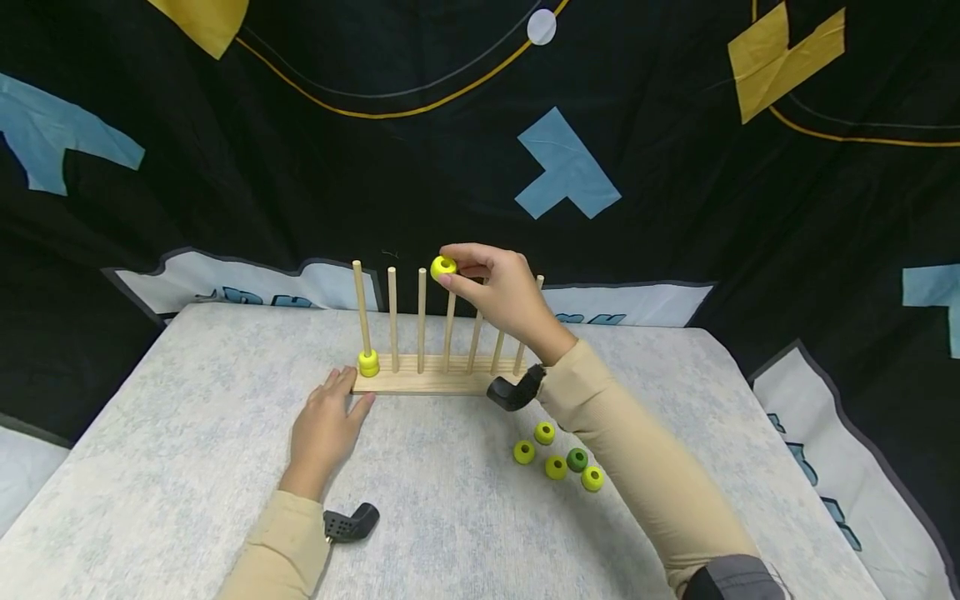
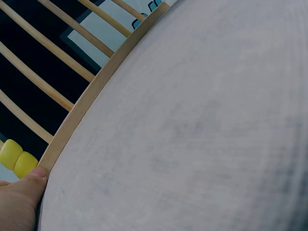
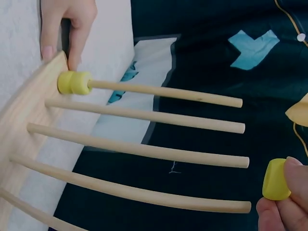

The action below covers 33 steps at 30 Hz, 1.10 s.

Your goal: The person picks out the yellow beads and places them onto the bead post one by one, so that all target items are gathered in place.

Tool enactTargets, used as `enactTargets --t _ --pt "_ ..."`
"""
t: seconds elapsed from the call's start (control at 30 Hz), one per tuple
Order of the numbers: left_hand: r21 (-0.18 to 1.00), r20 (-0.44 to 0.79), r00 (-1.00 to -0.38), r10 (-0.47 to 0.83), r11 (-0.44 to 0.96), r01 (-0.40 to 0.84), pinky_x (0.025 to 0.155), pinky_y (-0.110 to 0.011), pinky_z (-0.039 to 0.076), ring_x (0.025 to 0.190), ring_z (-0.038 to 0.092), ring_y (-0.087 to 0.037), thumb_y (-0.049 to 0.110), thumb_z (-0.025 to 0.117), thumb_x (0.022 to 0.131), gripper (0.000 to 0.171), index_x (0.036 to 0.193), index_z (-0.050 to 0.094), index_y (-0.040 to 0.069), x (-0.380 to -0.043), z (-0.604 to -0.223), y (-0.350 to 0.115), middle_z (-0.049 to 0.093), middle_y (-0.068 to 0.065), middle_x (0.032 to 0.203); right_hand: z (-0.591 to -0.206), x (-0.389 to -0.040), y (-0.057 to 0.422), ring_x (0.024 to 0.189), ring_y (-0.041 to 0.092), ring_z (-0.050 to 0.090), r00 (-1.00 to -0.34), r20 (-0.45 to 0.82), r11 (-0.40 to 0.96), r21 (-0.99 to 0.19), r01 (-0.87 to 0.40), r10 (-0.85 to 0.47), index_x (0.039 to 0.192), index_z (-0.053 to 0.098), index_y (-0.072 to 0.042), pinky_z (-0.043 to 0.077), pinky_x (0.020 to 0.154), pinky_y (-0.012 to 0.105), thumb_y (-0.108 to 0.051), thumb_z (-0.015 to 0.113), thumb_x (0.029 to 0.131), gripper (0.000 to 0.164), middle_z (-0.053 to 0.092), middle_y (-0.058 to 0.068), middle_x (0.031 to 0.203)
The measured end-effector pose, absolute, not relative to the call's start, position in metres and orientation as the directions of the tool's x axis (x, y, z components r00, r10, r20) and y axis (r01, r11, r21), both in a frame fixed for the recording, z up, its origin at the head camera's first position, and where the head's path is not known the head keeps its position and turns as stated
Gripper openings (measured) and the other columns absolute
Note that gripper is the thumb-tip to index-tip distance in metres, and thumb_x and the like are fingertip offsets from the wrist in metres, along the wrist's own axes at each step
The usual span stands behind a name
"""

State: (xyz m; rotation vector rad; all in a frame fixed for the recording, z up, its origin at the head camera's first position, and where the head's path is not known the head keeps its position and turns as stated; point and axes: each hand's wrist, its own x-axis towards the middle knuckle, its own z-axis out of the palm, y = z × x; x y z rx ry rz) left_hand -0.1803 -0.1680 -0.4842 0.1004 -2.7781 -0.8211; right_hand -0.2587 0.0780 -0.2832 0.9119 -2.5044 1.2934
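Note:
In my right hand (image 1: 498, 287) a yellow bead (image 1: 443, 267) is pinched between thumb and fingertips, up at the height of the peg tops. The right wrist view shows that bead (image 3: 276, 179) just off the tips of the pegs (image 3: 202, 161). My left hand (image 1: 326, 425) grips the left end of the wooden peg board (image 1: 427, 383), its thumb at the front edge. Two yellow beads (image 1: 368, 364) sit stacked at the foot of the leftmost peg, beside the left fingers. In the left wrist view, the left thumb (image 2: 33, 180) presses the board's corner.
Several loose yellow beads (image 1: 556, 467) and one green bead (image 1: 577, 459) lie on the table (image 1: 435, 500), right of centre and in front of the board. Behind the table hangs a black cloth (image 1: 420, 183) with blue and yellow shapes.

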Motion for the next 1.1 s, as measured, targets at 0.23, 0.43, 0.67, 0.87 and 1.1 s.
enactTargets --t 0.23,0.43,0.67,0.87,1.1 --pt "0.546 0.211 -0.968 -0.134 0.838 0.003 0.111 -0.067 0.034 0.144 0.037 -0.044 0.035 0.060 0.100 0.062 0.148 0.043 0.000 -0.180 -0.486 -0.168 0.043 -0.021 0.153 -0.277 -0.274 0.059 0.105 0.012 0.069 -0.799 0.404 0.449 -0.671 -0.590 -0.446 0.128 0.066 -0.008 0.057 0.088 0.017 -0.021 0.074 0.091 0.040 0.071 0.004 0.123" --pt "0.544 0.219 -0.966 -0.135 0.839 0.007 0.111 -0.066 0.035 0.143 0.038 -0.044 0.035 0.060 0.099 0.062 0.147 0.044 0.000 -0.180 -0.487 -0.169 0.044 -0.021 0.152 -0.275 -0.283 0.042 0.104 0.011 0.069 -0.820 0.353 0.450 -0.703 -0.551 -0.451 0.130 0.065 -0.008 0.057 0.088 0.016 -0.020 0.073 0.091 0.041 0.070 0.003 0.125" --pt "0.543 0.217 -0.967 -0.133 0.839 0.007 0.111 -0.066 0.036 0.143 0.038 -0.044 0.036 0.060 0.099 0.062 0.148 0.043 0.000 -0.180 -0.486 -0.169 0.043 -0.021 0.152 -0.272 -0.284 0.018 0.104 0.010 0.067 -0.827 0.300 0.468 -0.710 -0.526 -0.475 0.132 0.063 -0.008 0.056 0.088 0.016 -0.020 0.070 0.093 0.041 0.069 0.002 0.124" --pt "0.539 0.209 -0.969 -0.133 0.842 0.001 0.110 -0.066 0.036 0.143 0.037 -0.044 0.035 0.060 0.100 0.062 0.148 0.043 0.000 -0.180 -0.485 -0.170 0.044 -0.022 0.152 -0.272 -0.282 0.001 0.107 0.009 0.066 -0.820 0.273 0.481 -0.700 -0.528 -0.502 0.134 0.062 -0.010 0.054 0.090 0.013 -0.022 0.070 0.094 0.042 0.069 0.000 0.125" --pt "0.539 0.189 -0.973 -0.134 0.842 -0.012 0.111 -0.065 0.036 0.144 0.036 -0.043 0.035 0.059 0.100 0.062 0.149 0.042 0.001 -0.181 -0.485 -0.170 0.043 -0.021 0.153 -0.273 -0.279 -0.008 0.103 0.008 0.066 -0.800 0.285 0.448 -0.707 -0.547 -0.528 0.132 0.063 -0.010 0.054 0.088 0.011 -0.019 0.071 0.093 0.041 0.070 0.000 0.121"
